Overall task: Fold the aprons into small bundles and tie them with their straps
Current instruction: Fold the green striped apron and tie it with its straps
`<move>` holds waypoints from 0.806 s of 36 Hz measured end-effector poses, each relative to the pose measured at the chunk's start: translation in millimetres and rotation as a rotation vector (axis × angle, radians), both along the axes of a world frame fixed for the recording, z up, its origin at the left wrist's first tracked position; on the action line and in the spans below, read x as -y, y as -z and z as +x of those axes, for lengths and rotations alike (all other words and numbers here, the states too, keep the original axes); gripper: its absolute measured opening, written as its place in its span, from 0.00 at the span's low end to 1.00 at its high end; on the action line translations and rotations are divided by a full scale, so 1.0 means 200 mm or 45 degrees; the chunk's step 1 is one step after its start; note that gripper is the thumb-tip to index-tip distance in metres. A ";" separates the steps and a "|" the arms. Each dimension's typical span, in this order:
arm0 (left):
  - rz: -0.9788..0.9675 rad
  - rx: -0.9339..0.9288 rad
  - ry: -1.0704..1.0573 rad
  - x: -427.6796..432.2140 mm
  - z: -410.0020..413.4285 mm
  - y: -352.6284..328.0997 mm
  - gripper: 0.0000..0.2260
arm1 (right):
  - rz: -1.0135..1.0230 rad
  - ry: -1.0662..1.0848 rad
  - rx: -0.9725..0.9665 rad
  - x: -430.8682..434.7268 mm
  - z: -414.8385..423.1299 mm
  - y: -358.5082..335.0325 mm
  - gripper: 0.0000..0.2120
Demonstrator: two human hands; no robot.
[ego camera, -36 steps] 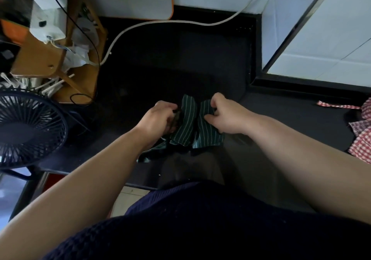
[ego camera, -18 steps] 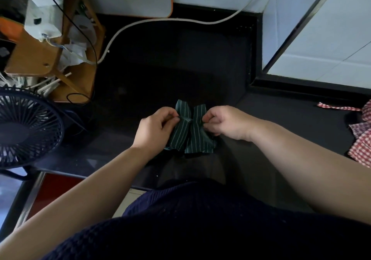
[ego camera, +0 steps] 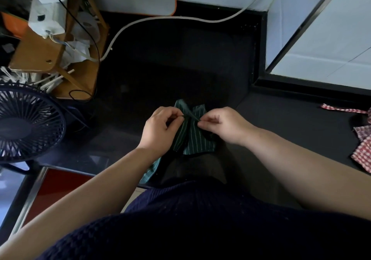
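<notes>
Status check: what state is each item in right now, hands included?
green striped apron: folded into a small bundle, cinched at the middle.
strap: stretched across the bundle between both hands.
left hand: pinches the strap.
right hand: pinches the strap.
red checked apron: unfolded, lying loose.
fan: running or not, cannot tell.

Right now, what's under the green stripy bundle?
The green bundle lies on the black countertop. Anything else beneath it is hidden by the cloth, the left hand and the right hand.

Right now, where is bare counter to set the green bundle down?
Bare counter lies beyond the green striped apron up to the white cable, and between the right hand and the red checked cloth. Crowded on the left: fan, wooden stand.
</notes>
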State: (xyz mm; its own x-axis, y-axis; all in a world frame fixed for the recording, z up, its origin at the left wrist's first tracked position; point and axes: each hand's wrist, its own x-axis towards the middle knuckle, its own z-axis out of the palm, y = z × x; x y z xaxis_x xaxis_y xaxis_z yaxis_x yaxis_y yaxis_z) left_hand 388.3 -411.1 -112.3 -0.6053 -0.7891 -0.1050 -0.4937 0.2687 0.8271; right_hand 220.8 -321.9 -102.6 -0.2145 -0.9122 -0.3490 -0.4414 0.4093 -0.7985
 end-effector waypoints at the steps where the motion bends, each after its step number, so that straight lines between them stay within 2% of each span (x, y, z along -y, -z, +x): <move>1: -0.001 -0.019 -0.010 0.00 0.00 0.00 0.05 | -0.017 -0.028 0.011 0.00 0.01 0.00 0.07; 4: 0.026 -0.082 -0.040 -0.01 -0.01 0.01 0.09 | -0.008 -0.078 0.058 0.00 0.05 0.01 0.04; 7: 0.017 -0.080 -0.006 -0.01 -0.01 -0.01 0.13 | -0.010 -0.006 0.083 0.00 0.09 0.03 0.08; 11: -0.072 -0.061 0.162 0.00 -0.01 -0.01 0.11 | 0.033 0.036 0.103 0.02 0.09 0.04 0.09; 17: 0.031 -0.052 0.220 0.04 -0.01 -0.01 0.08 | 0.079 0.037 0.130 0.03 0.07 0.02 0.11; 21: -0.048 -0.074 0.257 0.05 0.00 0.00 0.09 | 0.084 0.098 0.204 0.04 0.07 0.03 0.09; 24: -0.131 -0.128 0.269 0.04 0.01 0.02 0.11 | 0.056 0.145 0.348 0.04 0.07 0.03 0.06; 29: -0.259 -0.107 0.311 0.02 0.02 0.07 0.18 | 0.104 0.139 0.364 0.05 0.07 0.02 0.09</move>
State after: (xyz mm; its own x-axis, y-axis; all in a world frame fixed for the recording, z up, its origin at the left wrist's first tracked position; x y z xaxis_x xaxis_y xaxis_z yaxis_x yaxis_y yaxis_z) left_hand 391.9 -415.8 -126.4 -0.7790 -0.6192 0.0983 -0.3264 0.5344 0.7797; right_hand 234.7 -332.6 -106.6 -0.1922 -0.8558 -0.4803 -0.1537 0.5096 -0.8465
